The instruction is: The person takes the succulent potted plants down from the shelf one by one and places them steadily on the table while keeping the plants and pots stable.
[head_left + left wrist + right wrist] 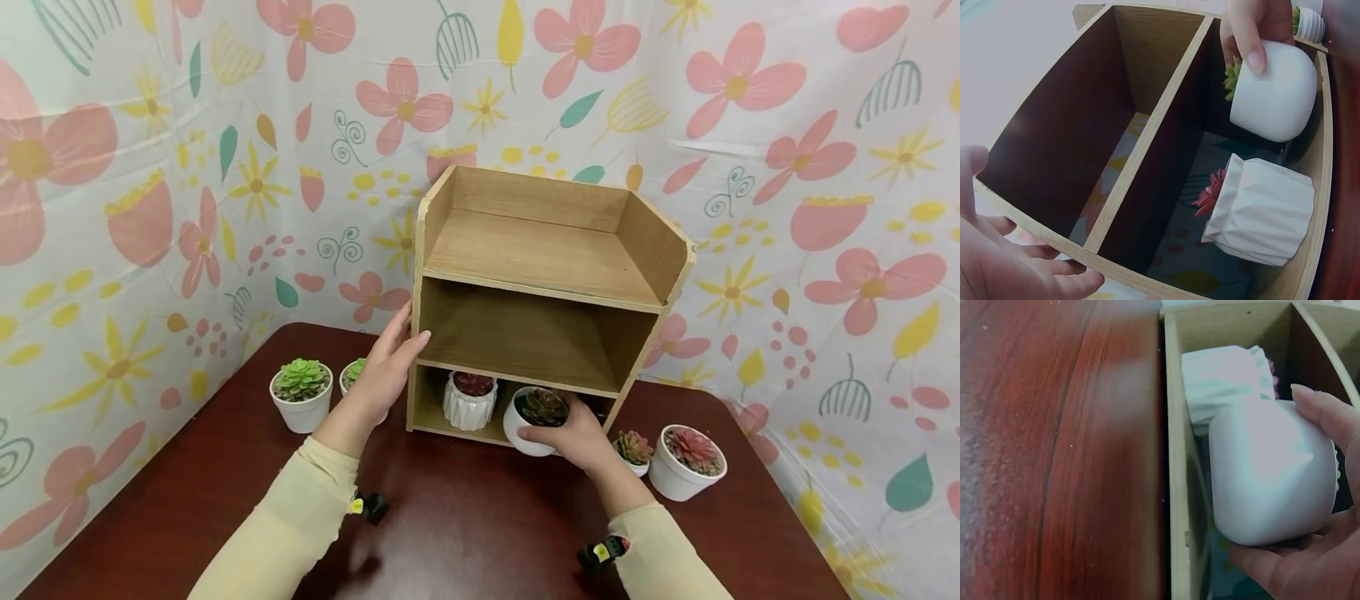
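My right hand [577, 435] grips a smooth round white pot [522, 429] with a dark green succulent, thumb on the near side and fingers round the far side. The pot is at the mouth of the bottom compartment of a wooden shelf [536, 296], and in the right wrist view the white pot [1272, 475] overlaps that compartment. Left of it inside stands a ribbed white pot [470, 408] with a dark red succulent. My left hand [384, 367] rests against the shelf's left side, fingers extended along the panel, as the left hand [1016, 256] also shows in the left wrist view.
Left of the shelf stand a potted green succulent [302, 396] and a second one [351, 375], partly behind my left arm. To the right are a small reddish-green succulent [633, 450] and a white pot with a red succulent [686, 467]. The dark red table [465, 525] lies beneath.
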Motion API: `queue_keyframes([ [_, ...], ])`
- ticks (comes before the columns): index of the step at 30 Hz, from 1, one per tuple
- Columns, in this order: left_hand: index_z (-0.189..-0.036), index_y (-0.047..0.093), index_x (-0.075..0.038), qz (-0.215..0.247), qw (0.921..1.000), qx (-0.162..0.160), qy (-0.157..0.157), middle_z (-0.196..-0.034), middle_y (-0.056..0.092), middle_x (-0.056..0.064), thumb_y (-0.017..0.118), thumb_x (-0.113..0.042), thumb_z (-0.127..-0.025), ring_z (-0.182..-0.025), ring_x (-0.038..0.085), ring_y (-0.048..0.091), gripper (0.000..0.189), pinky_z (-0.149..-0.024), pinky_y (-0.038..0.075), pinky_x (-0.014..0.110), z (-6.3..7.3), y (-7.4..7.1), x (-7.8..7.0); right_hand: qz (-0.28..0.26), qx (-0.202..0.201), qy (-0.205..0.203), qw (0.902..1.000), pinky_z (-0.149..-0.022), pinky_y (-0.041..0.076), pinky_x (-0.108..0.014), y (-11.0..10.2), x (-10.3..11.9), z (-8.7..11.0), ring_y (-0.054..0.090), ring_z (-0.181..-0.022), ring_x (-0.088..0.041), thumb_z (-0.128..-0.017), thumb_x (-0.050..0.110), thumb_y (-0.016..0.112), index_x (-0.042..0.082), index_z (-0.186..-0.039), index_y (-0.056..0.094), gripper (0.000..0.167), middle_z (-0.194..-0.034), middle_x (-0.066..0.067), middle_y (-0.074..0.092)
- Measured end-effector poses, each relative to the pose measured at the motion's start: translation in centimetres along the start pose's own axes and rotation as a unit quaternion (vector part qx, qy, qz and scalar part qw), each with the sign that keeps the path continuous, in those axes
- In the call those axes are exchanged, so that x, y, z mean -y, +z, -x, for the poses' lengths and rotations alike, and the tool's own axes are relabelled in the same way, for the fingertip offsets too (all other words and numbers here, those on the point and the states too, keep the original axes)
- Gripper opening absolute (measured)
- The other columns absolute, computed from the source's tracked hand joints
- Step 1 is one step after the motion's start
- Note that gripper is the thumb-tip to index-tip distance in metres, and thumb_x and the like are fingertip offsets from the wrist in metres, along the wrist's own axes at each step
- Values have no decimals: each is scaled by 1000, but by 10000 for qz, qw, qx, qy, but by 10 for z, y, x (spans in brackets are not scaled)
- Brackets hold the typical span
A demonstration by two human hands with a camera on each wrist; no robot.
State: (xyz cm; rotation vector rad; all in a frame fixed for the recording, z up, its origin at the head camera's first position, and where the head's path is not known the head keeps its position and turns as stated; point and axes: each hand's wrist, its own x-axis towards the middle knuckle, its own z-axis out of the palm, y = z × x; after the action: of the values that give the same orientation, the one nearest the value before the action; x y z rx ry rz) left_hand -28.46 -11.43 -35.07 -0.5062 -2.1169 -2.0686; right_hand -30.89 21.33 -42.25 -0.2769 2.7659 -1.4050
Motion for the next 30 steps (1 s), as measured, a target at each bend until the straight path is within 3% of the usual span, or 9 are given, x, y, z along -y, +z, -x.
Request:
queue_keyframes([
  [7,-167,12,-28,-13,10000,7,52,-173,14,-6,51,-34,-109,-162,16,9,70,-130,16,51,-3,0,0,362,50,-34,9993,-107,47,-54,-8,11,16,54,-132,-33,-76,50,89,11,-152,43,97,-146,-15,54],
  [15,-167,11,-30,75,9999,67,-28,-173,14,-5,50,-35,-109,-161,19,13,70,-129,19,52,-2,0,-1,673,48,-199,9975,-103,48,-49,-10,17,30,56,-128,-30,-73,53,90,12,-150,48,96,-143,-13,59],
  [30,-166,11,-31,69,10000,30,-59,-173,16,-6,51,-35,-108,-161,17,11,70,-130,17,51,-1,0,-1,557,134,-265,9980,-95,50,-39,-17,23,61,60,-117,-23,-73,48,91,19,-143,53,84,-129,-5,66],
])
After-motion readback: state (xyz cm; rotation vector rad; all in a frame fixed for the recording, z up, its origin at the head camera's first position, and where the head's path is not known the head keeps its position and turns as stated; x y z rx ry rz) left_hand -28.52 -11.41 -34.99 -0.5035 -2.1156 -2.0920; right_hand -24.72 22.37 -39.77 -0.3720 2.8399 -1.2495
